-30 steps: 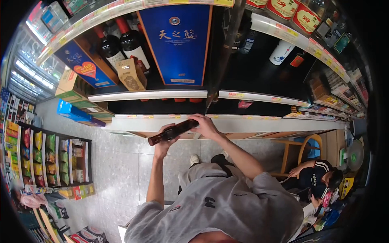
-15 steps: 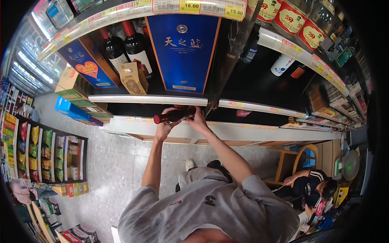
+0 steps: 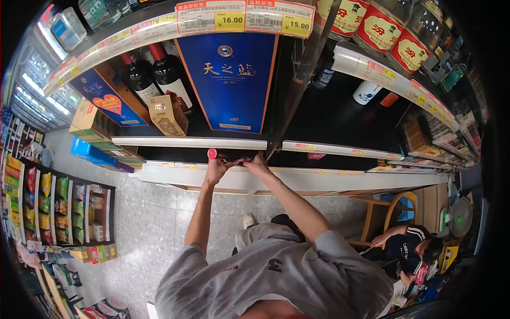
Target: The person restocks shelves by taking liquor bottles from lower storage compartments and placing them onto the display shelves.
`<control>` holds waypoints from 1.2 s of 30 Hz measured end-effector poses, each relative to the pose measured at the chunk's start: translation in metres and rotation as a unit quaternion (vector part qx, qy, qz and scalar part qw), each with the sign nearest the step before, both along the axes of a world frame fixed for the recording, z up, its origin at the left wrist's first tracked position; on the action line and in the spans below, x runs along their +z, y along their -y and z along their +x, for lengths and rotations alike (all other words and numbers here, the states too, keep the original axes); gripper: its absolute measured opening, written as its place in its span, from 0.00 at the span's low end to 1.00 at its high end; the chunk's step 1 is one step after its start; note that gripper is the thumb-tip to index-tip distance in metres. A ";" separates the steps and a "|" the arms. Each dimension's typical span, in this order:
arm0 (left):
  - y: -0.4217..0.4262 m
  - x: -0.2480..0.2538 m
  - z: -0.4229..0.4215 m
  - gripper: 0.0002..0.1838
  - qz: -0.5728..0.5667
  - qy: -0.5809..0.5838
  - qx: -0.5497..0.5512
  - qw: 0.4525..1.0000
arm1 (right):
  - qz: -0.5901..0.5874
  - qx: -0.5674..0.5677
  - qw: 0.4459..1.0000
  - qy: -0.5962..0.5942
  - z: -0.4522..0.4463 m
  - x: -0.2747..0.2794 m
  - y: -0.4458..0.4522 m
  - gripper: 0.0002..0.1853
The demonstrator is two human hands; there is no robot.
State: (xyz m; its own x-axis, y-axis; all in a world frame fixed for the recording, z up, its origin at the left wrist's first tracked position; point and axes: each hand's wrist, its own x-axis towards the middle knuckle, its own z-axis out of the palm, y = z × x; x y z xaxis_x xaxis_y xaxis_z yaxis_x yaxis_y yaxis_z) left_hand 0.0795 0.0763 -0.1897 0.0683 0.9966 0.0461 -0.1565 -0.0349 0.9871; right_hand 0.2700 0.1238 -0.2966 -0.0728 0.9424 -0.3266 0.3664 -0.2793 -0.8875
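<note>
A dark bottle with a red cap [image 3: 212, 153] lies tilted at the lower shelf opening, its body partly in shadow under the shelf edge. My left hand [image 3: 217, 170] is closed around it near the capped end. At its other end my right hand [image 3: 258, 165] grips it, fingers partly hidden under the shelf lip. Above them is the white shelf edge [image 3: 191, 143]. On that shelf stand a large blue box [image 3: 228, 90], two red-topped wine bottles [image 3: 171, 80] and a small tan carton [image 3: 167, 118].
A smaller blue box [image 3: 114, 101] stands left on the upper shelf. To the right are a white cup-like container [image 3: 366, 92] and red-labelled bottles [image 3: 378, 27]. A snack rack [image 3: 56, 202] is at left; a seated person [image 3: 406, 247] and wooden chair [image 3: 366, 218] are at right.
My hands and the bottle have moved slightly deeper into the lower shelf, and the bottle's body is now more hidden. The camera view has tilted, so the shelves appear lower.
</note>
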 end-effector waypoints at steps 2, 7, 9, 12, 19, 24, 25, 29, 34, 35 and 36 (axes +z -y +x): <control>-0.003 0.007 0.002 0.27 0.006 -0.045 -0.008 0.999 | 0.012 -0.002 0.998 -0.065 0.001 -0.011 -0.002 0.42; -0.011 -0.001 -0.002 0.29 0.022 -0.063 -0.021 0.998 | -0.007 0.008 0.980 -0.199 0.001 0.002 0.010 0.39; -0.018 -0.017 -0.007 0.33 0.028 -0.077 -0.032 0.996 | -0.005 -0.004 0.973 -0.229 -0.002 0.012 0.012 0.37; -0.022 -0.023 -0.010 0.34 0.014 -0.068 -0.038 0.997 | -0.013 0.002 0.960 -0.281 0.000 0.021 0.016 0.33; -0.029 0.005 0.007 0.29 -0.018 -0.066 -0.064 0.996 | 0.055 0.023 0.995 -0.081 -0.001 0.052 0.030 0.35; -0.034 0.024 0.025 0.29 0.050 -0.112 -0.073 0.990 | 0.079 0.027 0.995 0.053 -0.001 0.049 0.037 0.40; -0.035 0.023 0.026 0.29 0.049 -0.112 -0.076 0.989 | 0.049 0.011 0.996 0.068 -0.004 0.044 0.037 0.40; -0.038 0.020 0.033 0.28 0.040 -0.219 -0.075 0.972 | 0.043 -0.018 0.997 0.069 -0.004 0.042 0.047 0.38; -0.038 0.016 0.050 0.28 -0.001 -0.218 -0.076 0.973 | 0.086 -0.043 0.994 0.049 -0.006 0.052 0.056 0.36; -0.038 0.014 0.051 0.28 0.012 -0.223 -0.058 0.973 | 0.061 -0.048 0.996 0.046 -0.005 0.053 0.055 0.35; -0.038 0.013 0.052 0.28 0.025 -0.226 -0.041 0.973 | 0.061 -0.047 0.996 0.047 -0.004 0.055 0.055 0.35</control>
